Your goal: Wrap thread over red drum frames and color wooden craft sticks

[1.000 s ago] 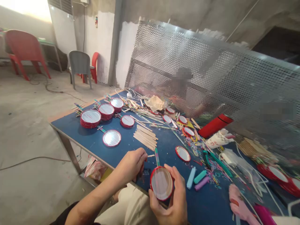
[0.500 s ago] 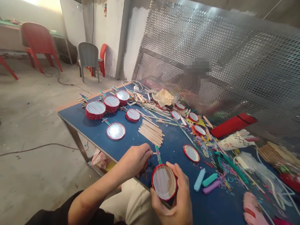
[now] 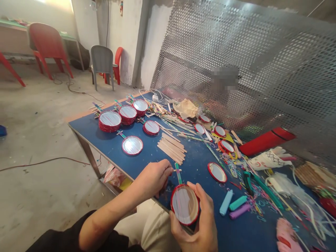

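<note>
My right hand [image 3: 203,222] grips a small toy banjo [image 3: 184,204] by its red rim, thumb on one side and fingers on the other. Its round face is pale with thin strings across it, and a green and purple neck [image 3: 179,176] points away from me. At the neck, my left hand [image 3: 156,176] pinches the end of a thin wooden stick [image 3: 180,170] that crosses it; the fingertips are partly hidden. A similar banjo [image 3: 132,145] lies flat beyond my left hand, and stacks of them [image 3: 109,120] stand at the table's far left.
Flat craft sticks [image 3: 171,147] lie mid-table, near a loose red-rimmed disc [image 3: 217,172]. At right are clay sticks [image 3: 237,203], green-handled pliers [image 3: 267,190], rubber bands, a red cylinder [image 3: 267,141] and a pink object [image 3: 286,236]. Behind a perforated metal panel [image 3: 189,45] a person shows faintly.
The thin wooden stick now shows on both sides of the neck, where before only its left part showed. My hands keep their holds; the whole view has shifted slightly.
</note>
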Demonstrator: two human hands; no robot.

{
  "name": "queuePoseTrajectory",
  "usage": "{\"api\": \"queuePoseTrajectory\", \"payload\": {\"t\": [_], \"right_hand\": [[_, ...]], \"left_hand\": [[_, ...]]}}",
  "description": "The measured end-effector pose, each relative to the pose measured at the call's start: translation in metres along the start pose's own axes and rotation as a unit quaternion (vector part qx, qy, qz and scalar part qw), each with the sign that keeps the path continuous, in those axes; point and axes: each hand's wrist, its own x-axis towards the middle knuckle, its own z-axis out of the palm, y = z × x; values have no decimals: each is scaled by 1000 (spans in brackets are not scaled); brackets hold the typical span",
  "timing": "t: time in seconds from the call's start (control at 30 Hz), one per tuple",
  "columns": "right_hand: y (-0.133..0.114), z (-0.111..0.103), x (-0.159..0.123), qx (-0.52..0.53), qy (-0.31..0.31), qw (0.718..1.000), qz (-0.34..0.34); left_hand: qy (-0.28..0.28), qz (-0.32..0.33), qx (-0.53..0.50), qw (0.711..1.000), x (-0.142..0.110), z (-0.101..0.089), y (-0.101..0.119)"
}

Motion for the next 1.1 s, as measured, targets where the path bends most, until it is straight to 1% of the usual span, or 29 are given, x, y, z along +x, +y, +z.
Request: {"api": "queuePoseTrajectory", "payload": {"t": [0.23,0.5,0.73,1.1], "right_hand": [[-3,-1,8,-27,5,999,-24],[-3,-2,7,-20,-1,1000,-20],[-2,-3,8,-16,-15,1000,-23],[-3,-3,10,-13,-19,999,-24]], "left_hand": [[-4,-5,-15,1000,0,1,-2],[0,-16,-10,1000,-1,0,1],[1,-6,-8,1000,-1,1,-1],[3,-4,-12,1000,-2,1,-2]]}}
